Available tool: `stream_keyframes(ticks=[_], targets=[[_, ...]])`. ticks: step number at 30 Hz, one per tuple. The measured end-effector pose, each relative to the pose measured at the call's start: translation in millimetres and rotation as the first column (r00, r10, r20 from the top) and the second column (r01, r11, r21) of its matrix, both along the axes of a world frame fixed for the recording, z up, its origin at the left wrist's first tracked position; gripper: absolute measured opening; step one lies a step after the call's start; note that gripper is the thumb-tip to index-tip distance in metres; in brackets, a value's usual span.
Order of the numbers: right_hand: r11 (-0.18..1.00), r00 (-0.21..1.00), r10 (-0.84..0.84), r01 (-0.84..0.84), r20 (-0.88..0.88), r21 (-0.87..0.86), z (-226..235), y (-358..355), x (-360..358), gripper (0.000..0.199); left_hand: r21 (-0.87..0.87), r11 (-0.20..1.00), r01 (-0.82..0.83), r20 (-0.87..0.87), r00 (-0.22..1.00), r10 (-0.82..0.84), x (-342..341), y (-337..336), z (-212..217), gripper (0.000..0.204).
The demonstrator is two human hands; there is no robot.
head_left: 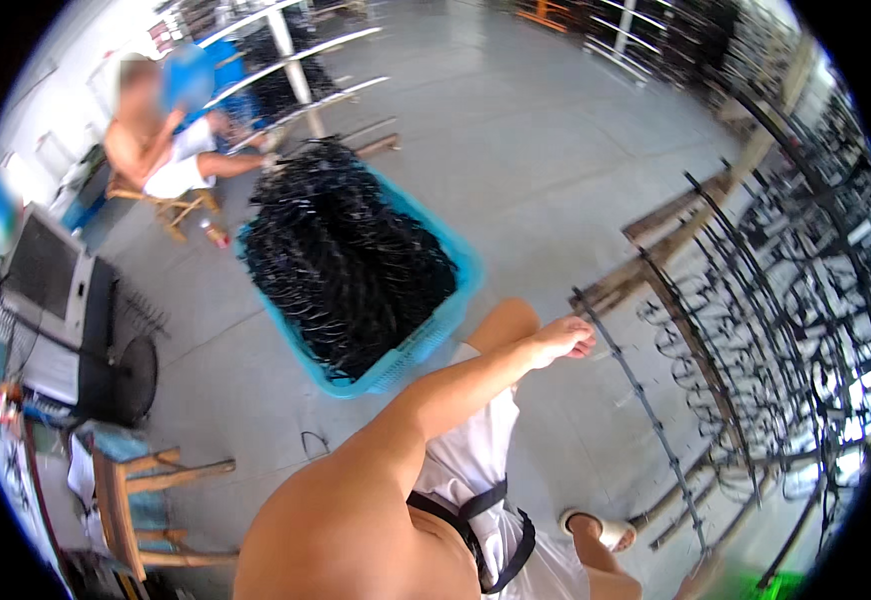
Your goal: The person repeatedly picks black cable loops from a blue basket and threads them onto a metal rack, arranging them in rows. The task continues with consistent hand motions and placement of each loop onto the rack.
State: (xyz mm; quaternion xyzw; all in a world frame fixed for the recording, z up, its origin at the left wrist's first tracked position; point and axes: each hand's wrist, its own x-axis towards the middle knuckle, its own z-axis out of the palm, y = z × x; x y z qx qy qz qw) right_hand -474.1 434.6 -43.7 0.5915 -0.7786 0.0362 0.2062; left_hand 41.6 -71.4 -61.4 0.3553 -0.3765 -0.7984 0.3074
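Racking looks like the step in hand: the left hand (563, 340) reaches out, its grip closed on what seems a thin dark piece, at the near edge of the black wire rack (756, 330). The right hand is out of view. Next move calls for careful threading between hooks; open floor (516, 150) lies behind, with the blue basket (411, 350) near the arm.
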Motion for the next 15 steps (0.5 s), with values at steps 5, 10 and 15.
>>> stream_keyframes(ticks=[5,10,15], targets=[[0.934,0.911,-0.347,0.356,-0.221,-0.001,35,-48,81,0.048,-0.132,0.987,-0.089,-0.001,0.996,0.089,131,33,59,0.027],[0.865,0.856,-0.423,0.479,-0.296,0.15,24,-39,58,0.05,-0.427,0.897,-0.115,0.735,0.534,0.419,259,74,56,0.025],[0.77,0.814,-0.466,0.566,-0.346,0.294,21,-53,65,0.042,-0.678,0.664,0.315,0.692,-0.031,0.721,290,95,52,0.015]])
